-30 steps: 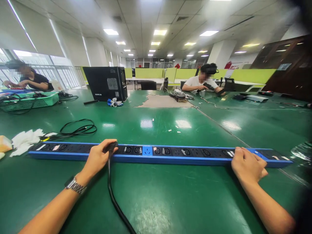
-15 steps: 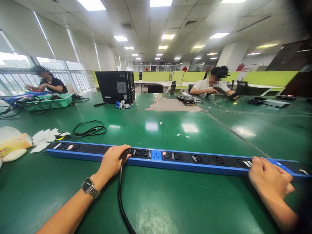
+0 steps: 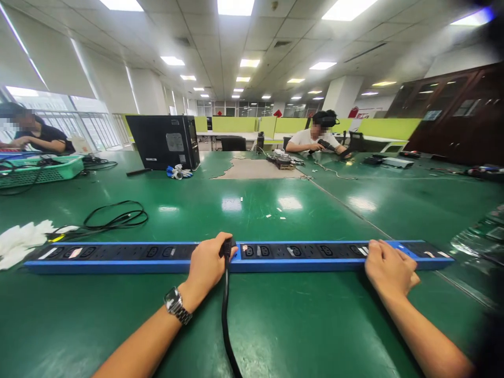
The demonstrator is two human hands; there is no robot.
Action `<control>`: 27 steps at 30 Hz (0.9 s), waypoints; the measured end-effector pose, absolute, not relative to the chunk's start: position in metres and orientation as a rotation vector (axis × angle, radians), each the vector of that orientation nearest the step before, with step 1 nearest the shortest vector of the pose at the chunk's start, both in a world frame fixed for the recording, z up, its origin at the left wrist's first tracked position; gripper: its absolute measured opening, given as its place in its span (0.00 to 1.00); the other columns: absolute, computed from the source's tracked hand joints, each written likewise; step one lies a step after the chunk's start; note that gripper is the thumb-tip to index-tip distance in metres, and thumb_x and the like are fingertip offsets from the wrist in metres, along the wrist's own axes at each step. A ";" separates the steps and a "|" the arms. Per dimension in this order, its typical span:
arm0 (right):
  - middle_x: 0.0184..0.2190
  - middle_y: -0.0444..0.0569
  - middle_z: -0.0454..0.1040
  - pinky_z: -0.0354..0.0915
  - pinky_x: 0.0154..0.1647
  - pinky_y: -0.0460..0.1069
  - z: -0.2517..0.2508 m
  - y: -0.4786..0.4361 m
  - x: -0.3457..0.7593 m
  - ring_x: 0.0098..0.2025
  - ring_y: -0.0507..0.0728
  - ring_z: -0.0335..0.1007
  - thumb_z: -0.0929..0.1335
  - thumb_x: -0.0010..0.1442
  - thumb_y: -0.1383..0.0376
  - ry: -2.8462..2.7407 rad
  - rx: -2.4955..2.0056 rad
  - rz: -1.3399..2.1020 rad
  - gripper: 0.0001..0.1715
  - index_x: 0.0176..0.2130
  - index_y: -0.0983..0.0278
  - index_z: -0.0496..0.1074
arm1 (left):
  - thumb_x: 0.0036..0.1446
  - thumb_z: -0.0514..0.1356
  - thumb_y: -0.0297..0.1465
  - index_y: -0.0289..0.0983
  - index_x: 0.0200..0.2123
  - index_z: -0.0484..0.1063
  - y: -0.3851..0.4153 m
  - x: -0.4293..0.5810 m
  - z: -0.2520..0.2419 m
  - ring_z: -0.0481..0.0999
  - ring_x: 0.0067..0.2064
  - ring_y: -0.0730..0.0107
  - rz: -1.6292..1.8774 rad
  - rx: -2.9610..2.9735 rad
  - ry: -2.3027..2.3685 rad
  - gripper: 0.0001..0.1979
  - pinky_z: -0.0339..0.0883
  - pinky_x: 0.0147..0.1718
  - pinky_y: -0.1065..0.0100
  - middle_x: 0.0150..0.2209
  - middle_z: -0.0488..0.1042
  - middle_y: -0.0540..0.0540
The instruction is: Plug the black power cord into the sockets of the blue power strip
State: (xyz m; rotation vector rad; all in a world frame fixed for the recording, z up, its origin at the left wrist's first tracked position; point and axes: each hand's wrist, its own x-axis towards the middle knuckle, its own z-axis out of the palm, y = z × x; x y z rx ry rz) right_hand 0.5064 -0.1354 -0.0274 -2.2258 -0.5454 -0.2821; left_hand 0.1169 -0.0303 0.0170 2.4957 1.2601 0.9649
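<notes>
A long blue-and-black power strip [image 3: 299,265] lies across the green table, its rows of sockets facing up. My left hand [image 3: 208,262], with a watch on the wrist, is closed on a black plug [image 3: 227,248]. That plug is over the strip's middle blue socket, partly covering it; whether it is seated cannot be seen. From it a thick black cord [image 3: 226,320] runs down toward me. Curled around the strip near its right end, my right hand [image 3: 389,269] presses beside white labels and another blue socket [image 3: 400,248]. Its fingertips are partly hidden.
A coiled black cable [image 3: 118,212] and white tissues [image 3: 23,239] lie at the left. Further back stand a black computer case [image 3: 161,142] and a green basket [image 3: 55,170]. Two people sit across the table. Clear plastic packaging [image 3: 482,231] lies at the right.
My left hand has moved right along the strip with the plug, from beside the middle blue socket to over it. My right hand keeps its place. The view has turned right.
</notes>
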 end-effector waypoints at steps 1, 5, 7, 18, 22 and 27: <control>0.58 0.46 0.71 0.49 0.60 0.60 -0.028 -0.135 0.507 0.58 0.61 0.58 0.57 0.63 0.54 -0.550 -2.224 -0.287 0.22 0.43 0.56 0.75 | 0.60 0.61 0.34 0.40 0.47 0.73 -0.029 0.115 0.015 0.80 0.38 0.59 0.969 2.506 1.205 0.12 0.71 0.38 0.63 0.39 0.81 0.44; 0.58 0.46 0.71 0.48 0.60 0.61 -0.029 -0.135 0.506 0.58 0.62 0.57 0.57 0.63 0.54 -0.553 -2.213 -0.296 0.22 0.43 0.57 0.75 | 0.58 0.63 0.35 0.42 0.45 0.74 -0.024 0.106 0.011 0.80 0.40 0.60 0.963 2.566 1.055 0.11 0.72 0.40 0.64 0.40 0.82 0.46; 0.59 0.47 0.70 0.48 0.60 0.62 -0.029 -0.135 0.506 0.59 0.62 0.57 0.57 0.64 0.55 -0.556 -2.205 -0.294 0.23 0.44 0.57 0.75 | 0.58 0.63 0.36 0.41 0.44 0.75 -0.026 0.112 0.010 0.80 0.43 0.58 1.078 2.559 1.047 0.11 0.72 0.43 0.61 0.42 0.82 0.44; 0.57 0.47 0.72 0.48 0.60 0.63 -0.036 -0.136 0.512 0.59 0.63 0.58 0.57 0.63 0.54 -0.598 -2.184 -0.348 0.24 0.43 0.59 0.76 | 0.57 0.64 0.31 0.41 0.45 0.75 -0.055 0.227 0.015 0.81 0.38 0.57 0.932 2.471 1.025 0.12 0.73 0.38 0.61 0.36 0.82 0.45; 0.57 0.47 0.72 0.47 0.61 0.64 -0.036 -0.136 0.512 0.60 0.63 0.57 0.57 0.63 0.54 -0.586 -2.165 -0.345 0.23 0.43 0.59 0.76 | 0.55 0.64 0.27 0.41 0.47 0.75 -0.053 0.225 0.006 0.79 0.48 0.61 1.009 2.444 0.947 0.15 0.70 0.48 0.63 0.46 0.80 0.45; 0.56 0.47 0.72 0.48 0.60 0.65 -0.036 -0.136 0.512 0.59 0.63 0.56 0.58 0.64 0.53 -0.590 -2.156 -0.330 0.22 0.42 0.58 0.76 | 0.60 0.61 0.32 0.40 0.47 0.73 -0.054 0.227 0.004 0.80 0.38 0.65 1.048 2.366 1.024 0.12 0.70 0.37 0.67 0.39 0.81 0.47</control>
